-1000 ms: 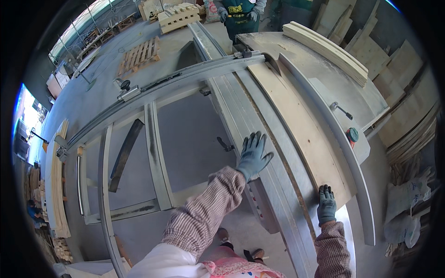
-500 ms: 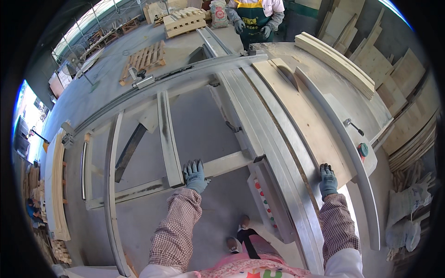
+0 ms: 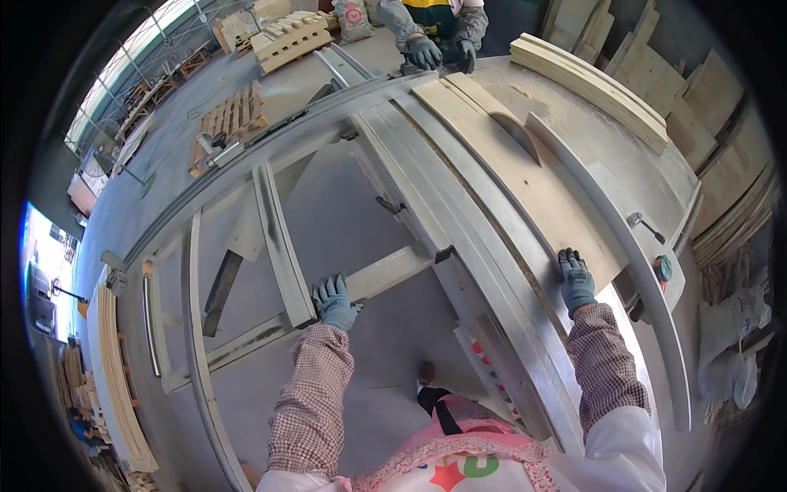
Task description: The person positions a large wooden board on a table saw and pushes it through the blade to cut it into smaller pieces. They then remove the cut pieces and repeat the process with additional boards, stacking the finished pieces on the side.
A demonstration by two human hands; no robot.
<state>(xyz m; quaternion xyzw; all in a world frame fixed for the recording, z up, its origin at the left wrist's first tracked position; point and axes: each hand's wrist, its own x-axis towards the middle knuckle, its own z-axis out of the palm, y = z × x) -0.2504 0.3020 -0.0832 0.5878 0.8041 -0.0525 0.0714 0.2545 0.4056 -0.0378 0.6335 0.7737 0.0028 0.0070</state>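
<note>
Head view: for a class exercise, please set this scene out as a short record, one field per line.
Left hand: gloved, on the frame
Right hand: gloved, on the near end of the board
Fence: along the board's right side
Planks: stacked on the table, right of the fence
Co-worker's hands: gloved, near the board's far end
Pallet: on the floor, beyond the frame
</note>
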